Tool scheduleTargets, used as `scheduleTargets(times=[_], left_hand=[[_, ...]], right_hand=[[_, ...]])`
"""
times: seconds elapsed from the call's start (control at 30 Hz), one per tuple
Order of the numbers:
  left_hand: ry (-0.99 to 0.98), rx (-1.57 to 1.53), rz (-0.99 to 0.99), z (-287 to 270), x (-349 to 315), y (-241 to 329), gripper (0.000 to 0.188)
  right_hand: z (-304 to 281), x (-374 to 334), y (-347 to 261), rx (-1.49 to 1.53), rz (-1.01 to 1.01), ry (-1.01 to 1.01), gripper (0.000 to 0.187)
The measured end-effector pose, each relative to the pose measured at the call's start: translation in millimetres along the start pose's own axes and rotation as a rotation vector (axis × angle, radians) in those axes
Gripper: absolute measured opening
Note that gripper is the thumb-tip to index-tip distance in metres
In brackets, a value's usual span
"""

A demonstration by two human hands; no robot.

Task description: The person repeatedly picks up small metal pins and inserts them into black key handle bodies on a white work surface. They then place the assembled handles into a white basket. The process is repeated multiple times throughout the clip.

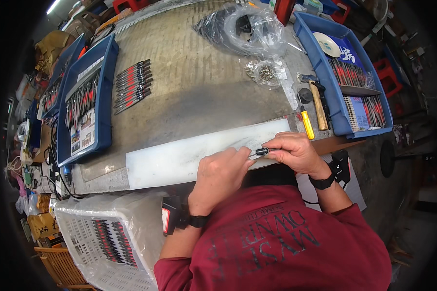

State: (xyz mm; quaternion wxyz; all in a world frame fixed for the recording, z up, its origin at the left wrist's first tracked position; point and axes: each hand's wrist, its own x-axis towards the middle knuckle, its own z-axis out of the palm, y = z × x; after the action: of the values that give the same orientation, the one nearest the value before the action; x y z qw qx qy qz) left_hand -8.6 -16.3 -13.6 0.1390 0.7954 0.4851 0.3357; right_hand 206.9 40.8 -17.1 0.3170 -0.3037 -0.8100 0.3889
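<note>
In front of my body, over a white board [175, 157] at the table's near edge, both hands are closed on one small slim tool [261, 152] with a glossy black part and a silvery part. My left hand [221, 172] pinches its silvery left end. Thumb and fingers of my right hand [296, 151] grip the black part from the right. My fingers cover much of it, so its exact kind is hidden. Further left on the table lies a row of slim tools [133, 85] with black and red handles.
Blue trays of similar tools flank me, one left [107, 97] and one right [340, 121]. A hammer [320, 111] and yellow-handled tool [306, 123] lie at right. Beyond are bags of small metal parts [266, 73] and clear plastic [272, 41]. A white basket [77, 223] stands lower left.
</note>
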Motion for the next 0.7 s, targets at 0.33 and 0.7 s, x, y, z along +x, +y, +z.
scheduleTargets(times=[0.33, 0.7], left_hand=[[-0.007, 0.029, 0.0, 1.4, 1.2, 0.6, 0.017], [-0.038, 0.089, 0.03, 0.4, -0.8, 2.5, 0.02]], right_hand=[[5.7, 0.9, -3.0, -0.04, 0.007, 0.014, 0.015], [10.0, 3.5, 2.2, -0.124, -0.194, 0.011, 0.018]])
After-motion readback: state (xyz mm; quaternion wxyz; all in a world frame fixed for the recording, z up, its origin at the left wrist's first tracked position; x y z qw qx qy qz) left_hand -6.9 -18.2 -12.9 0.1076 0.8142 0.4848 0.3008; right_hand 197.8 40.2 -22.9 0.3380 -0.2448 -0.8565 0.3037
